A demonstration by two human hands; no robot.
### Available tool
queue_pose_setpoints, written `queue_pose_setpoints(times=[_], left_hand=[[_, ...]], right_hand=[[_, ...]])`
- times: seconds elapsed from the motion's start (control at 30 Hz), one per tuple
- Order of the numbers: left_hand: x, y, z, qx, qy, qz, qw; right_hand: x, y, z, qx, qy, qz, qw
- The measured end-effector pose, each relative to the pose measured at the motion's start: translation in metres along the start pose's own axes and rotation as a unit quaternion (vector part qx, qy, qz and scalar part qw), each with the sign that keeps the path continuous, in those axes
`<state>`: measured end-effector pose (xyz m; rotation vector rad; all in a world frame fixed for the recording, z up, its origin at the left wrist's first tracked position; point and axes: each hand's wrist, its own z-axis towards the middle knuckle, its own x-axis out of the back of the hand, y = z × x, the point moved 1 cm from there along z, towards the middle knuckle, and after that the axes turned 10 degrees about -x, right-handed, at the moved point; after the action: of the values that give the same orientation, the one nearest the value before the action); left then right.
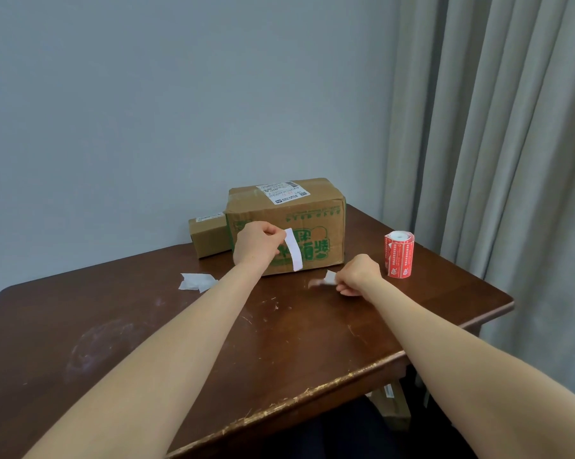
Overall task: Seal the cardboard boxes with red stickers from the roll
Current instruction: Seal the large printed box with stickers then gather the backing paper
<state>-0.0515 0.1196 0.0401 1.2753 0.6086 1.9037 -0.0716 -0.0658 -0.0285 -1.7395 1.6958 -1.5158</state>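
A large cardboard box (307, 223) with green print and a white shipping label stands at the back of the brown table (213, 332). A smaller cardboard box (208, 235) sits against its left side. My left hand (256, 243) is raised in front of the large box and pinches a white strip (293, 249) that hangs down. My right hand (358, 274) is low over the table, pinching a small blurred piece (325, 279) of sticker or backing. The red sticker roll (399, 254) stands upright to the right of my right hand.
Crumpled white backing paper (196, 281) lies on the table left of my left forearm. A grey wall is behind the boxes, and a curtain (498, 144) hangs at the right. The table's chipped front edge is close to me.
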Motion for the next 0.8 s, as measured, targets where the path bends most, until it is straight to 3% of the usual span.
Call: queue_pose_setpoints(times=[0.2,0.27,0.33,0.47,0.63,0.8], left_hand=[[0.012,0.005,-0.003,-0.028,0.007,-0.017,0.999],[0.016,0.01,-0.004,-0.047,0.015,-0.014,0.999],[0.019,0.016,-0.005,-0.072,0.029,-0.005,0.997],[0.025,0.033,-0.007,-0.13,0.06,0.014,0.99],[0.034,0.051,-0.007,-0.212,0.095,0.053,0.971],[0.042,0.065,-0.002,-0.256,0.111,0.113,0.953]], right_hand=[[0.003,-0.002,-0.015,0.056,0.046,-0.153,0.986],[0.007,-0.007,-0.023,0.089,0.074,-0.153,0.981],[0.009,-0.017,-0.03,0.138,0.061,-0.076,0.986],[0.009,-0.045,-0.059,0.187,-0.066,0.153,0.968],[0.016,-0.081,-0.084,0.202,-0.105,0.267,0.936],[0.026,-0.106,-0.094,0.197,-0.12,0.286,0.93]])
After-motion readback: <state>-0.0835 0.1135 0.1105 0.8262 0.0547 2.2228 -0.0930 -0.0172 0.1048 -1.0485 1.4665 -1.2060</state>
